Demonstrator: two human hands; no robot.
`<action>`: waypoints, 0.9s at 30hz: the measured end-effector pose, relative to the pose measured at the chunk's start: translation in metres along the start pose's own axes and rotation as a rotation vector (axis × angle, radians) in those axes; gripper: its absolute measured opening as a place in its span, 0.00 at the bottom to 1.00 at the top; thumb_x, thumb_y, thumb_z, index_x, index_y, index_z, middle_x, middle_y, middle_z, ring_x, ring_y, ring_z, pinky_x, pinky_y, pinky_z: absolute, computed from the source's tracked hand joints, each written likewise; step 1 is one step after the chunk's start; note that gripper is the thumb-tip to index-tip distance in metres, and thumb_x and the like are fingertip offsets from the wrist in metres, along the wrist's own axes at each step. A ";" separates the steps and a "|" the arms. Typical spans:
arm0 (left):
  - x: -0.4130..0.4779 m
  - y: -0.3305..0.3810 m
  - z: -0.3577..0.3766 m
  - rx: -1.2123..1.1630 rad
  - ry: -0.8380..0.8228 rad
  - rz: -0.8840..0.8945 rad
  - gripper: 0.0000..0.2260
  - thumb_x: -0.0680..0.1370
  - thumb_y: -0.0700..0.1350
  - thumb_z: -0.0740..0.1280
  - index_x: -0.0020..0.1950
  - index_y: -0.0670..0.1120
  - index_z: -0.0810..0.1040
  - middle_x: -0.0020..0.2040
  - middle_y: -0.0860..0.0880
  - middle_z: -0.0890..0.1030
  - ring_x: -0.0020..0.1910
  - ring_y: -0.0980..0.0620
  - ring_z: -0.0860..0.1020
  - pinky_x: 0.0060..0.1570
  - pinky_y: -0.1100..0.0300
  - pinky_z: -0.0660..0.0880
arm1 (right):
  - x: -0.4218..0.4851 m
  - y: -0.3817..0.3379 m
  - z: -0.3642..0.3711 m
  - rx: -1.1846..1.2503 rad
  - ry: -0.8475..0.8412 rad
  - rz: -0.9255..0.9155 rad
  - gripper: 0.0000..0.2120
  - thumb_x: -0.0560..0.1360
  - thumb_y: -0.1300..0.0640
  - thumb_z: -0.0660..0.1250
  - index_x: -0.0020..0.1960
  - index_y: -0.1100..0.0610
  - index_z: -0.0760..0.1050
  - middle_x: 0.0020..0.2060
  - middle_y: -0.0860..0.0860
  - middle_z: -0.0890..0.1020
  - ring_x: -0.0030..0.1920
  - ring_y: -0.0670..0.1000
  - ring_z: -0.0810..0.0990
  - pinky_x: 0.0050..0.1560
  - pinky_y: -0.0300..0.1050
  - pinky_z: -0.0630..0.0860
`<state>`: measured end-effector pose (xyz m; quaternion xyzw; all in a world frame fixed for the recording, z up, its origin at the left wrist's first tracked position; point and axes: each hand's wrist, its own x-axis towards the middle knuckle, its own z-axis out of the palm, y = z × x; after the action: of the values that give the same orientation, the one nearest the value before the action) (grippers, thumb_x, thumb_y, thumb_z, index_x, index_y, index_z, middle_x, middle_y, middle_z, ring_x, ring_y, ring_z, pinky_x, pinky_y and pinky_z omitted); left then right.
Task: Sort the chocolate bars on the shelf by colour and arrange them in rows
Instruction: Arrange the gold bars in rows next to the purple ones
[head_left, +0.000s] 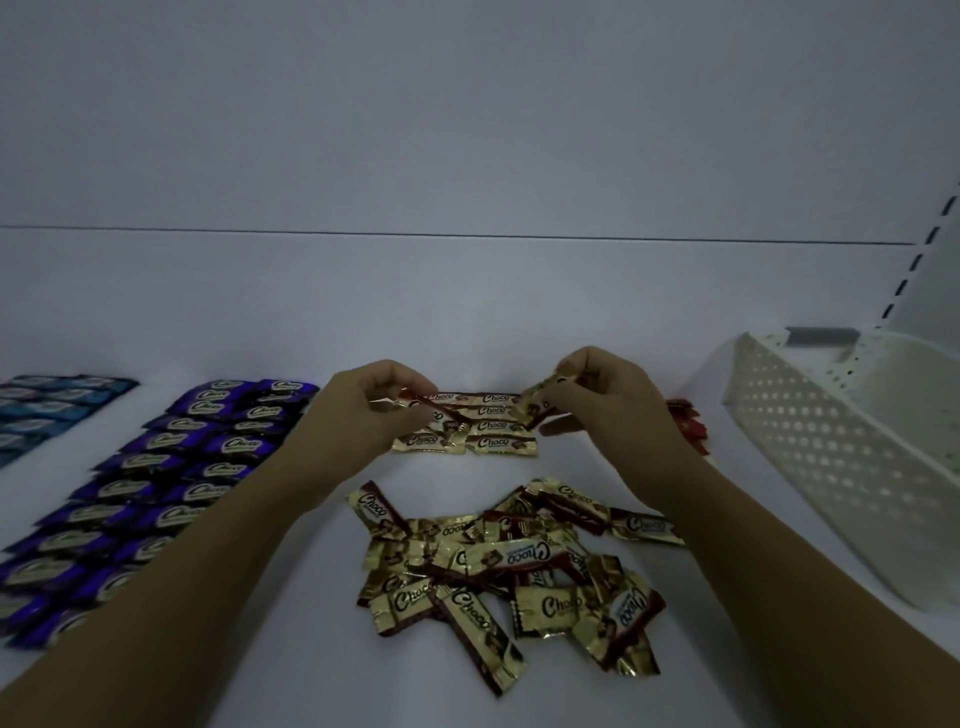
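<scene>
On the white shelf (467, 312), a loose pile of gold chocolate bars (509, 571) lies near me. Behind it are short rows of gold bars (491, 431) laid flat. My left hand (363, 410) pinches one gold bar (434, 413) over those rows. My right hand (613, 400) pinches another gold bar (535, 402), tilted, just above the rows' right end. Purple bars (171, 467) sit in two long rows to the left, and light blue bars (47, 410) lie at the far left. A few red bars (688, 423) show behind my right wrist, partly hidden.
A white perforated plastic basket (852, 457) stands at the right, close to my right forearm. The shelf's back wall (467, 130) rises behind the rows. A slotted upright (919, 260) runs along the right edge.
</scene>
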<state>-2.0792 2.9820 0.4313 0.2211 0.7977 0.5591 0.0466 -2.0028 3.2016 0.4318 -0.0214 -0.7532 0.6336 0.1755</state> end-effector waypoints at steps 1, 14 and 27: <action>-0.001 -0.002 0.001 0.022 0.006 0.002 0.04 0.74 0.39 0.72 0.47 0.47 0.82 0.37 0.47 0.81 0.28 0.60 0.73 0.30 0.66 0.68 | 0.000 0.001 0.001 0.022 0.001 0.004 0.02 0.75 0.67 0.66 0.44 0.63 0.74 0.41 0.64 0.82 0.42 0.59 0.84 0.45 0.54 0.82; 0.003 -0.016 -0.003 0.644 -0.181 0.139 0.06 0.73 0.44 0.73 0.40 0.53 0.78 0.38 0.57 0.79 0.38 0.62 0.76 0.37 0.71 0.72 | -0.002 0.009 0.022 -0.730 -0.303 -0.131 0.05 0.73 0.56 0.73 0.48 0.52 0.80 0.43 0.44 0.81 0.44 0.42 0.79 0.50 0.41 0.77; 0.008 -0.019 -0.001 0.790 -0.275 0.255 0.06 0.75 0.46 0.70 0.48 0.55 0.83 0.47 0.60 0.78 0.44 0.59 0.76 0.49 0.57 0.77 | -0.005 0.003 0.022 -0.984 -0.396 -0.126 0.06 0.74 0.51 0.71 0.51 0.46 0.84 0.51 0.43 0.80 0.47 0.42 0.77 0.50 0.38 0.75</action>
<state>-2.0924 2.9785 0.4155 0.3911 0.9030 0.1778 -0.0051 -2.0050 3.1799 0.4245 0.0639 -0.9798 0.1857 0.0371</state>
